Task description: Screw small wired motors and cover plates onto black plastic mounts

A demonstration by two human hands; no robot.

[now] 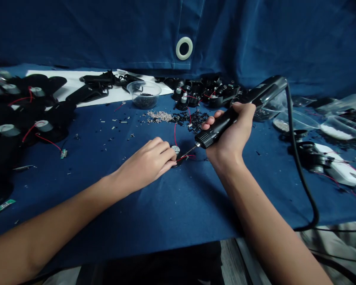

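Left hand [146, 164] curled, fingers pressed together on a small round-capped part [175, 149] at frame centre; right hand [230, 136] wrapped around a corded tool [213, 134], thin tip just beside red wires [182, 158]. Risk of a slipped tip nicking those wires.

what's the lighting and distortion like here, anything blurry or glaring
In the head view, the light is soft and even, with a dark shadow on the blue cloth under the right hand; wide-angle stretching enlarges the left forearm; the clear plastic tub shows glare; nothing looks clearly out of focus.
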